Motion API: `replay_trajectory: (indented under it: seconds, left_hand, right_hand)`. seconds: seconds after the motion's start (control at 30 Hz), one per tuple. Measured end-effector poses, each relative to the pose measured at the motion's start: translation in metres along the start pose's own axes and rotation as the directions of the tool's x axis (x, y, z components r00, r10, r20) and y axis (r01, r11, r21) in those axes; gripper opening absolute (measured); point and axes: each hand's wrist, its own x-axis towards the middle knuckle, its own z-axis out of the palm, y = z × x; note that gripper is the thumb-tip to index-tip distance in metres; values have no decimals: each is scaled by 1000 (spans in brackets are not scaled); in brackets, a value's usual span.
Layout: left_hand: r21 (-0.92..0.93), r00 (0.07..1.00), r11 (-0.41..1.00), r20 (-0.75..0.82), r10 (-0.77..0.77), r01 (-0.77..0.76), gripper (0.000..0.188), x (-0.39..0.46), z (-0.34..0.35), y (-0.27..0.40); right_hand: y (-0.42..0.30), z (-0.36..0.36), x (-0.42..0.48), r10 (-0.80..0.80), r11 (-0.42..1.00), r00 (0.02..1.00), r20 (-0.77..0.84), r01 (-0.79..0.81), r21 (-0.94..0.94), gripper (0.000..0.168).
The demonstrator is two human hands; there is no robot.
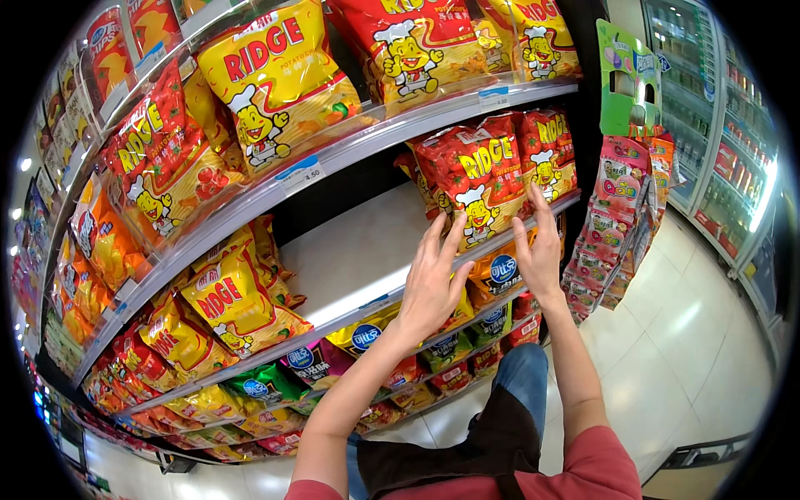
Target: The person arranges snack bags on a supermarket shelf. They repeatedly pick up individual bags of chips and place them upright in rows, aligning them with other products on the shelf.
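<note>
In the head view, a red bag of Ridge potato chips (475, 169) stands at the front edge of a shelf, with more red bags behind it and another (549, 150) to its right. My left hand (434, 275) is at the lower left of the front bag, palm down, fingers apart and fingertips near its bottom edge. My right hand (539, 250) is raised at the bag's lower right corner, its fingers spread and fingertips by the two red bags. Whether either hand touches a bag is hard to tell. Both hands hold nothing.
Yellow Ridge bags (240, 306) stand left on the same shelf, beyond a bare stretch of shelf board (356, 244). Bags fill the shelf above, and lower shelves jut out below. Candy packs (615, 187) hang on the right, near glass-door drink coolers (719, 137).
</note>
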Motion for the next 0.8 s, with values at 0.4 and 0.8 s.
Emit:
replay_trajectory:
  seconds: [0.4,0.8]
  left_hand:
    - [-13,1000,1000,-24,-10,9,72,3,4,0]
    - [60,978,995,-199,-66,79,72,-46,-65,-15]
  right_hand:
    - [-11,19,-12,-82,996,997,-9,81,-22,58]
    - [-75,70,-27,-180,981,981,77,174,80,56]
